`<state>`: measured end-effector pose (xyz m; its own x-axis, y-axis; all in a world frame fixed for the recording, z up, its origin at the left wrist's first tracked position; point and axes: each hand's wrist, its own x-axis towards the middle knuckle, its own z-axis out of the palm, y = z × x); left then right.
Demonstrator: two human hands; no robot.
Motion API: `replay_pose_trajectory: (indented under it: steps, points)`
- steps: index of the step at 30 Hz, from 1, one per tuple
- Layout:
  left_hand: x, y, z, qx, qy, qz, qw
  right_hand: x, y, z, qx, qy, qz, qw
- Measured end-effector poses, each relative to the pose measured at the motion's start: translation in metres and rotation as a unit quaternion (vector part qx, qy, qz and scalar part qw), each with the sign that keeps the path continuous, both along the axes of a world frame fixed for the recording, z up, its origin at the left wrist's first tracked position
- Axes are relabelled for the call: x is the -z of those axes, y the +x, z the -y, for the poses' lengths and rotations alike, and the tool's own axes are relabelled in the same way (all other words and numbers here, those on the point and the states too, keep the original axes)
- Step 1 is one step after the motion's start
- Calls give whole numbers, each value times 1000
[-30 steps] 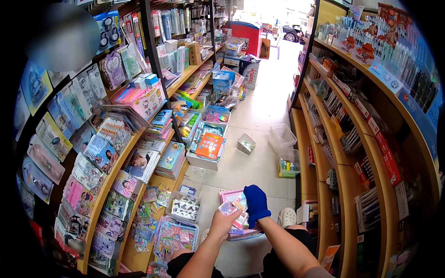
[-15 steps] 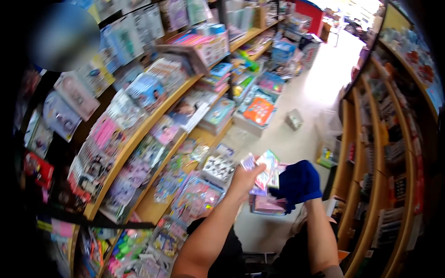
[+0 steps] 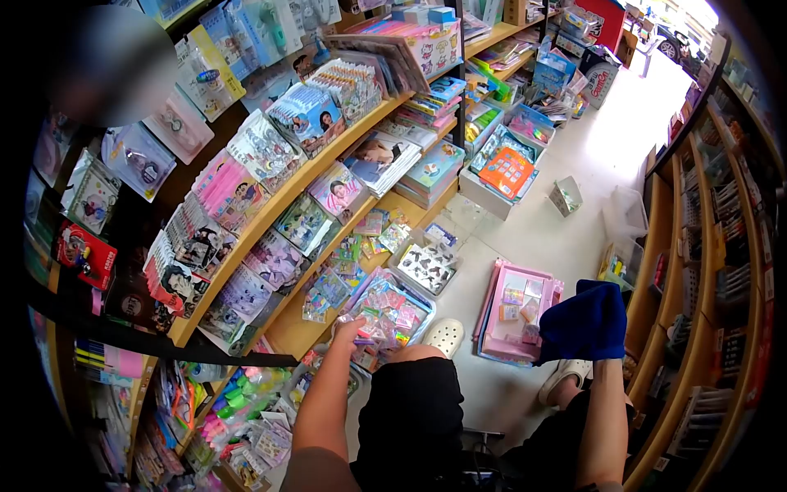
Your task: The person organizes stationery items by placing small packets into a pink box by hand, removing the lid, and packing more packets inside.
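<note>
Flr (image 3: 561,242): L hand (image 3: 348,330) at pkts (image 3: 393,310), R hand (image 3: 594,334) in 1 blue cloth (image 3: 578,316); grips unclear.

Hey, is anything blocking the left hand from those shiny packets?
Nothing visible. The left hand is at the left edge of the shiny packets; a pale clog is on their other side.

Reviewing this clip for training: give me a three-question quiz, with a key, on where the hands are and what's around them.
1. True or false: the left hand is nearer the bin of small packets than the pink tray.
2. What colour covers the right hand? A red, B blue, C yellow.
3. How many light-coloured clogs are visible on the person's feet?

Key: 1 true; 2 B; 3 two.
</note>
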<state>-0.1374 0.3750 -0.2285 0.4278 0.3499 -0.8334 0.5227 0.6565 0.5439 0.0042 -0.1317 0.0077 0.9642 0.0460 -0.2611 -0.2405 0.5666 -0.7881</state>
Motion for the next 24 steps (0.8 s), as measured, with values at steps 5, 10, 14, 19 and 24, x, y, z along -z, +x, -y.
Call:
replay_pose_trajectory:
  steps: [5, 10, 14, 19, 24]
  points:
    - [48, -35, 2, -57, 4, -42, 997, 25, 6, 15, -13, -26, -9, 1000]
    - [53, -58, 5, -67, 2, -13, 998, 27, 6, 14, -82, 97, -5, 992]
    - [29, -60, 10, -72, -6, -16, 997, 2, -4, -11, -38, 67, -39, 996]
    - [-52, 1, 31, -44, 18, 86, 995, -5, -8, -19, -155, 163, 79, 971]
    - [-188, 91, 108, 71, 41, 227, 970, 19, 3, -30, -131, -51, 14, 990]
